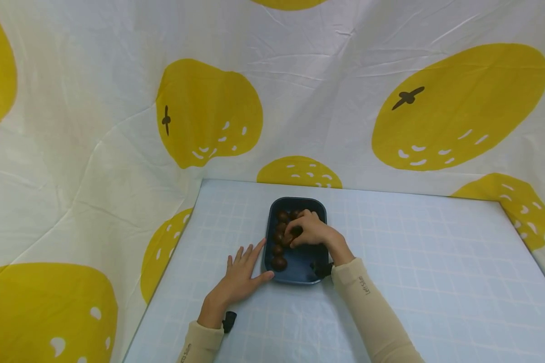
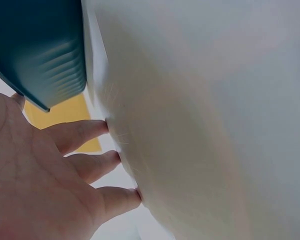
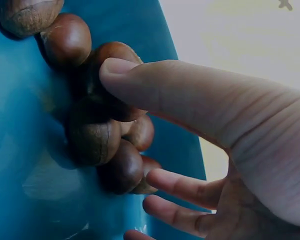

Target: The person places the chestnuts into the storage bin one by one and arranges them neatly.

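Brown chestnuts (image 1: 279, 263) lie in a rough row along the left side of a dark blue tray (image 1: 300, 277), with more at its far end. My right hand (image 1: 315, 232) reaches into the tray from the right, thumb and curled index finger around a chestnut (image 3: 117, 52). In the right wrist view the thumb covers part of it, and the other fingers hang loosely beside neighbouring chestnuts (image 3: 122, 167). Left of the tray, my left hand (image 1: 240, 280) rests with spread fingers on the table, its thumb and index fingertips at the tray's rim.
A pale blue checked cloth (image 1: 413, 262) covers the table. Behind and to the left hangs a white curtain (image 1: 300, 111) printed with big yellow fruit. Black straps (image 1: 229, 321) sit at both wrists, below beige sleeves.
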Tool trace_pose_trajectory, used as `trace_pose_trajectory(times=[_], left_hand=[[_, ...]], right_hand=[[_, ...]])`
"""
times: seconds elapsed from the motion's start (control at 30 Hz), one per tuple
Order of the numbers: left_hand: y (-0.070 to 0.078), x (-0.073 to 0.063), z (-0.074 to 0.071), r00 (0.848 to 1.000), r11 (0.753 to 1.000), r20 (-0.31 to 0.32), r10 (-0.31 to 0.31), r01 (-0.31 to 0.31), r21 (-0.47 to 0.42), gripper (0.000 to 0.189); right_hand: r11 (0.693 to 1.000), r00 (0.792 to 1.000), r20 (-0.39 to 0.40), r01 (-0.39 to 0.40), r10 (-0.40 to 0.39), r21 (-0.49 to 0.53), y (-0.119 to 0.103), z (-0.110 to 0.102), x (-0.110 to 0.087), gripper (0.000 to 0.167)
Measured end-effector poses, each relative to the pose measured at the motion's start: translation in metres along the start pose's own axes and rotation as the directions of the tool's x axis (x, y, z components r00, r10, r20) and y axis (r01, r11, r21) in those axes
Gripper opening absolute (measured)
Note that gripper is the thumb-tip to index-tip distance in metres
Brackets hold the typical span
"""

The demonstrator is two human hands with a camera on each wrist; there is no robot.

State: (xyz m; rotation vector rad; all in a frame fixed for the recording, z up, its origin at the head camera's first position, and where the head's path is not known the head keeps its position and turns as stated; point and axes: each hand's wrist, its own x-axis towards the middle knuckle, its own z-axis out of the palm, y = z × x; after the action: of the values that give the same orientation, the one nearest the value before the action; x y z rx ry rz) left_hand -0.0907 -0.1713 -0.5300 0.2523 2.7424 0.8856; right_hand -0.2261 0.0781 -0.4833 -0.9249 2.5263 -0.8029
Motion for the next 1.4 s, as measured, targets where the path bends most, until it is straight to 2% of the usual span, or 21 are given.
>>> trace_pose_trajectory(times=[0.47, 0.97, 1.2, 1.4], left_hand=[[-0.001, 0.000, 0.002, 1.000, 1.000, -0.014, 0.020, -0.020, 0.000, 0.085], [-0.001, 0.000, 0.001, 1.000, 1.000, -0.012, 0.020, -0.020, -0.009, 0.085], [0.000, 0.000, 0.000, 1.000, 1.000, 0.002, 0.009, -0.009, -0.003, 0.085], [0.000, 0.001, 0.001, 1.000, 1.000, -0.009, 0.016, -0.016, 0.000, 0.085]], right_hand=[[0.997, 0.996, 0.053, -0.065, 0.068, -0.051, -0.001, 0.006, 0.002, 0.026], [0.999, 0.997, 0.056, -0.047, 0.048, -0.026, -0.005, 0.004, 0.001, 0.027], [0.999, 0.999, -0.019, -0.034, 0.034, -0.001, -0.014, -0.008, -0.006, 0.030], [0.996, 0.990, -0.123, 0.081, -0.076, 0.042, -0.021, -0.024, -0.020, 0.032]])
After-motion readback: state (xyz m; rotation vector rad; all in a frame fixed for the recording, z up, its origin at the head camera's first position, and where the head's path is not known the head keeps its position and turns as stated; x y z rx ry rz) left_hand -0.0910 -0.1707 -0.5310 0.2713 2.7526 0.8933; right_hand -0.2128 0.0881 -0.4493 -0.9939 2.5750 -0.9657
